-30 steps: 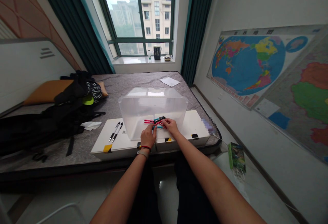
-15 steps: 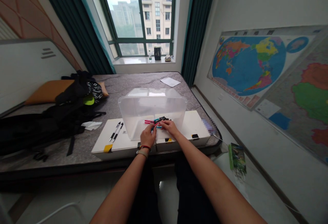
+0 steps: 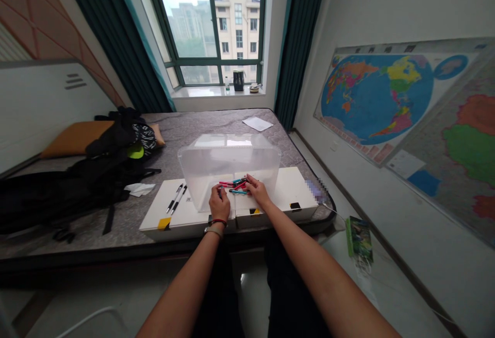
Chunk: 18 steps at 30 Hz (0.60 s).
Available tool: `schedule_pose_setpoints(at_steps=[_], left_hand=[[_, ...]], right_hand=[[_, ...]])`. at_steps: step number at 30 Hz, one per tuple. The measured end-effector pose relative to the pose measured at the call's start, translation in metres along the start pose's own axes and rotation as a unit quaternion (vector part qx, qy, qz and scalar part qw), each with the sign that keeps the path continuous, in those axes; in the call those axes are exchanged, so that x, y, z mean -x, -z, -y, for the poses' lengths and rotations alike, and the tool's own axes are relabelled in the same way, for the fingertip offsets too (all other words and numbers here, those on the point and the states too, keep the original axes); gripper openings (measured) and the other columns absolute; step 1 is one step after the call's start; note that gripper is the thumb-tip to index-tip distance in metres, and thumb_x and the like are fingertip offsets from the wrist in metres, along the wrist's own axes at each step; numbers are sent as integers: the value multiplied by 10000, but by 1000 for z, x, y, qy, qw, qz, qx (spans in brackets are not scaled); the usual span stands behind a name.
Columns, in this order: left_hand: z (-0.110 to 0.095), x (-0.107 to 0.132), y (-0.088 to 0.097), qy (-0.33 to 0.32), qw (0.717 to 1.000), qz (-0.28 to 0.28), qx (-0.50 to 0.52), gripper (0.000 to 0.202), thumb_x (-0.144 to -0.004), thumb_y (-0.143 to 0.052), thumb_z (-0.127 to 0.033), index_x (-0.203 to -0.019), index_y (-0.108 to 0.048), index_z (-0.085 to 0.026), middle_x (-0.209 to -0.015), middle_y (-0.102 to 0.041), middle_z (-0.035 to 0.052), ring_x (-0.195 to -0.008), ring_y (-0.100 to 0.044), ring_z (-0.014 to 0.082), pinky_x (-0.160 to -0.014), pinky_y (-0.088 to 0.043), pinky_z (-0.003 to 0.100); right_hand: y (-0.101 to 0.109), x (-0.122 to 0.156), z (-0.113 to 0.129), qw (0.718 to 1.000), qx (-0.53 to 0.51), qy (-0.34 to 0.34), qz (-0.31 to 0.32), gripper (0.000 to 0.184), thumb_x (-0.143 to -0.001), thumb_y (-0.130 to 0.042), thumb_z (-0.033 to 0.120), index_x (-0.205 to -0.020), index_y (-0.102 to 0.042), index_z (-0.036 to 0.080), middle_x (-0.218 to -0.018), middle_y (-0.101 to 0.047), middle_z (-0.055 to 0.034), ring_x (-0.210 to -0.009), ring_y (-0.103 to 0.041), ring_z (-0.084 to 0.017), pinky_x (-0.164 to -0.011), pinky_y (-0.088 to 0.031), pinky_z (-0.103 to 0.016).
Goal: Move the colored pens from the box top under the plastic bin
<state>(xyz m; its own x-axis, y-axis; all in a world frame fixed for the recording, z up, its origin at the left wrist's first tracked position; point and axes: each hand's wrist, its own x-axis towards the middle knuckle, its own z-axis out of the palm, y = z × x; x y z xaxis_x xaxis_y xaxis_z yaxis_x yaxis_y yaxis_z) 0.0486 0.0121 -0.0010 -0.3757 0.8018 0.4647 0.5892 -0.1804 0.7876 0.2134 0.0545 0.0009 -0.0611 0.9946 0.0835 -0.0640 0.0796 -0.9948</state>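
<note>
Head view: left hand (image 3: pixel 219 202) and right hand (image 3: pixel 257 191) at loose pink and teal pens (image 3: pixel 236 185), fingers (image 3: pixel 252 183) slightly spread, any pinch unclear; a careless bump could scatter them.

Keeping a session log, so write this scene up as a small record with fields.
Left hand: beside the pens, hold unclear
Right hand: fingers at the pens, hold unclear
Main items: pink and teal pens in a loose pile, overlapping the translucent plastic box
Surface: white box on a grey mattress
Nearby: two black-and-silver pens, black backpack, sheet of paper
Wall: world map
</note>
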Motion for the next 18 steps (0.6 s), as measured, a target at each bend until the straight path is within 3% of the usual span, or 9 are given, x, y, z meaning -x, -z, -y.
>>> schedule_pose_setpoints(at_steps=[4,7,14,18], left_hand=[[5,-1,1,25,998,-4,52,285,-931,-418,-286,-1179,-533,-204,-874,-660,38,-743,-636,146,-752,-496,283],[8,-2,2,50,992,1,116,320,-941,-394,-291,-1219,-527,-208,-857,-659,22,-686,-632,112,-714,-510,257],[14,-6,0,88,966,-9,242,248,-906,-509,-370,-1079,-542,-196,-947,-710,65,-909,-694,163,-838,-537,322],[15,-10,-1,131,953,-10,273,293,-838,-611,-415,-1003,-523,-189,-867,-721,61,-842,-701,170,-768,-545,309]], right_hand=[[0,0,-3,998,56,36,11,493,-788,-610,306,-1270,-607,199,-1061,-714,-74,-813,-665,-179,-683,-544,-290],[2,0,-4,993,108,55,9,366,-778,-603,289,-1113,-699,175,-884,-732,-56,-782,-645,-186,-717,-519,-299],[3,2,-1,980,185,80,5,210,-784,-556,261,-836,-749,197,-741,-709,-20,-703,-611,-178,-680,-466,-270],[3,2,-1,975,207,75,-18,217,-801,-547,294,-735,-721,182,-664,-678,-18,-623,-575,-161,-626,-429,-254]])
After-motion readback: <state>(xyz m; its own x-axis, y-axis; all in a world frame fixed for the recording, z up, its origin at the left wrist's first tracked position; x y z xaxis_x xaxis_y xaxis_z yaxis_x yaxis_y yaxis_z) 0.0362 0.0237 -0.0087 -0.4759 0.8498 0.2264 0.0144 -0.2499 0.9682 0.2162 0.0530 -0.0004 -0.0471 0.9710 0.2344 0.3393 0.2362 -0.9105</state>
